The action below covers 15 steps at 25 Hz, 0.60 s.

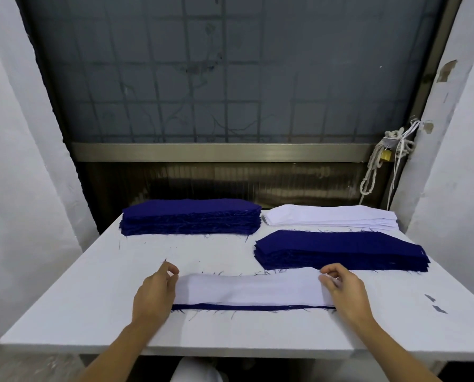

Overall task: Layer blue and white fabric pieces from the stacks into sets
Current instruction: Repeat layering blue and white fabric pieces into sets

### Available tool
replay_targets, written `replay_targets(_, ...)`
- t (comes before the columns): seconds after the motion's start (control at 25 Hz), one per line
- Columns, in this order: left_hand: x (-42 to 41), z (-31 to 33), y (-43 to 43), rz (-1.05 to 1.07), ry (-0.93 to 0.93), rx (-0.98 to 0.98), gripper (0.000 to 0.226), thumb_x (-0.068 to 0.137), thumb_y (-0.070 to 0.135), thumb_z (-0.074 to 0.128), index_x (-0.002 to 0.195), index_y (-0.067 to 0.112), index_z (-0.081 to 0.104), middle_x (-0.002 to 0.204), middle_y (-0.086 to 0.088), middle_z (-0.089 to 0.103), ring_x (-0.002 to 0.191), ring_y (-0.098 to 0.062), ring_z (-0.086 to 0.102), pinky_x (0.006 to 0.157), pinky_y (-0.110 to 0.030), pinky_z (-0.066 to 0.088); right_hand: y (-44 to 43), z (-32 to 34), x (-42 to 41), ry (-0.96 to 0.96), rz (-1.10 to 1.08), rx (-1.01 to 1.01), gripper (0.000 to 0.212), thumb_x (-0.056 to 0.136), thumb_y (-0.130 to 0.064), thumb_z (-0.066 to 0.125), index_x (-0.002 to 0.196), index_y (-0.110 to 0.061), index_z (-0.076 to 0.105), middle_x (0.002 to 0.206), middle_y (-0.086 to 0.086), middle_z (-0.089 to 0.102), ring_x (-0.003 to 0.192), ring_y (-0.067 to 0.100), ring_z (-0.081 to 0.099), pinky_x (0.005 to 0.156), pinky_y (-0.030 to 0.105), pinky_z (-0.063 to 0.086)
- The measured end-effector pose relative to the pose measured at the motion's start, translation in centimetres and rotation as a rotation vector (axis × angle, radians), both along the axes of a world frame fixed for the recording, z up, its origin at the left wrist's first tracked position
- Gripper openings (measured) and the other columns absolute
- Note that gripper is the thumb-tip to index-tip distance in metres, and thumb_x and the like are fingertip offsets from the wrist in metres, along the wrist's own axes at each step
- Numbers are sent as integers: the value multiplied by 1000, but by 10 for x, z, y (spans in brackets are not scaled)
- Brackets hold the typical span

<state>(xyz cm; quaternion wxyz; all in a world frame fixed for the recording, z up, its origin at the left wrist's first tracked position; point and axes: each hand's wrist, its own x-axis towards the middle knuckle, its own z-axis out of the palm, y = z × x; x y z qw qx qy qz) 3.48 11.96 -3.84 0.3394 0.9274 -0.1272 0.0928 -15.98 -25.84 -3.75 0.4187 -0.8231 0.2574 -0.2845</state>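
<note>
Head view: bench (92,299) carries blue stacks (190,216) rear left and right (340,250), white stack (332,215) rear right; white piece (246,289) overlies blue piece (246,307) at front, apparently for edge alignment; left hand (154,292) and right hand (343,289) pinch white piece's ends.

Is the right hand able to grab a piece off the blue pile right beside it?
Probably yes. The right hand is at the white strip's end, and the near blue stack lies just beyond its fingertips with nothing between.
</note>
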Motion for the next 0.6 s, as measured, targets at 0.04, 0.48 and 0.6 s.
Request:
replay_targets(0.04, -1, -2, 0, 8, -22, -2, 10, 104, 25, 50, 100, 32, 53, 70, 10, 62, 64, -9, 60, 54, -28, 45, 0, -1, 0, 12, -2, -18, 15, 93, -14, 71, 90, -28, 66, 86, -10, 70, 84, 8, 65, 70, 27, 52)
replay_targets(0.48, -1, -6, 0, 21, -41, -23, 8, 99, 16, 56, 96, 23, 59, 89, 5, 63, 74, -13, 58, 60, -31, 42, -1, -9, 6, 151, -83, -252, 16, 95, -6, 64, 95, -22, 67, 92, -8, 61, 82, 10, 59, 69, 25, 49)
replay_targets(0.6, 0, -5, -1, 0, -54, 53, 12, 96, 10, 55, 94, 22, 58, 87, 4, 60, 73, -14, 57, 62, -33, 46, 0, -5, 5, 187, -93, -309, 16, 97, -5, 61, 95, -19, 69, 94, -5, 57, 88, 16, 58, 70, 26, 46)
